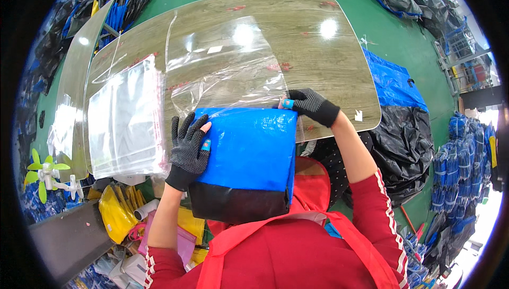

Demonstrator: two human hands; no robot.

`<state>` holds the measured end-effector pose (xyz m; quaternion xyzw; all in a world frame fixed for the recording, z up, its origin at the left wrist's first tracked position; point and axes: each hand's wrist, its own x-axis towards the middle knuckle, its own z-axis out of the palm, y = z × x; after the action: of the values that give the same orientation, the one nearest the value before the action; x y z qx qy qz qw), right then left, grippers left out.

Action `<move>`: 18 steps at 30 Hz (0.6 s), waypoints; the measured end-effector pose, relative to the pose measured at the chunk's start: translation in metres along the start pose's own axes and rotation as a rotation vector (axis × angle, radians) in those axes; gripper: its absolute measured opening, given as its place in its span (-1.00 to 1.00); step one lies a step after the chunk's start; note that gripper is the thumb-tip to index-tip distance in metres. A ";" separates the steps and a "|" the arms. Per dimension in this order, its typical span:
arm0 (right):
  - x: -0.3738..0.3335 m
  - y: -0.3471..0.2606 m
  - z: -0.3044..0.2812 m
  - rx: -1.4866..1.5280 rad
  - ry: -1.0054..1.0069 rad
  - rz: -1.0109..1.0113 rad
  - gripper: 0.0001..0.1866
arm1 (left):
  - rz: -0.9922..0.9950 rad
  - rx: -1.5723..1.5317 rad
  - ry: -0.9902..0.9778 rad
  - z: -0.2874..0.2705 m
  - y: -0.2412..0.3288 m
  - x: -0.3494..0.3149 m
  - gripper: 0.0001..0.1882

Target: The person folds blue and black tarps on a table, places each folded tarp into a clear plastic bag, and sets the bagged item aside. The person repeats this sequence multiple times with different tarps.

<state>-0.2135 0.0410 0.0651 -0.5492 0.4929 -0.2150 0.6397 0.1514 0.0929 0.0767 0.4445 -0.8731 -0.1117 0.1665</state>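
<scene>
A folded blue-and-black plastic sheet (pixel 246 146) lies in front of me, over the table's near edge, its black part toward me. A clear plastic bag (pixel 230 79) stretches away from its far edge. My left hand (pixel 190 148), in a dark dotted glove with bare fingertips, lies along the sheet's left edge with fingers spread. At the far right corner my right hand (pixel 314 106), gloved alike, has thumb and fingers pinched on the clear bag's edge. Blue tape wraps a digit on each hand. Whether the sheet's far edge is inside the bag, I cannot tell.
A stack of clear bags (pixel 127 119) lies left on the wood-look table (pixel 323 56). A small green fan (pixel 47 172) stands at the far left. Yellow folded pieces (pixel 116 212) are below it. A blue-and-black sack (pixel 400 135) stands on the right, near bundled blue items (pixel 458 162).
</scene>
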 end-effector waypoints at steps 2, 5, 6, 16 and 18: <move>-0.026 0.006 0.000 0.229 0.033 0.085 -0.61 | 0.030 0.001 0.049 0.004 0.001 0.001 -0.56; -0.044 0.019 0.007 0.219 -0.035 0.103 -0.52 | 0.007 -0.072 0.067 0.014 0.007 0.004 -0.56; -0.042 0.022 0.009 0.204 0.062 0.124 -0.51 | -0.039 -0.153 0.131 0.018 0.010 0.006 -0.56; -0.025 0.043 0.043 -0.063 0.606 -0.195 -0.61 | -0.878 -1.178 0.303 0.034 -0.026 -0.004 -0.41; -0.025 0.041 0.057 -0.022 0.732 -0.195 -0.62 | -0.893 -1.242 0.249 0.033 -0.037 -0.001 -0.40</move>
<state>-0.1857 0.1015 0.0321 -0.4872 0.6364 -0.4518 0.3917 0.1666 0.0732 0.0338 0.5886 -0.3633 -0.5865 0.4214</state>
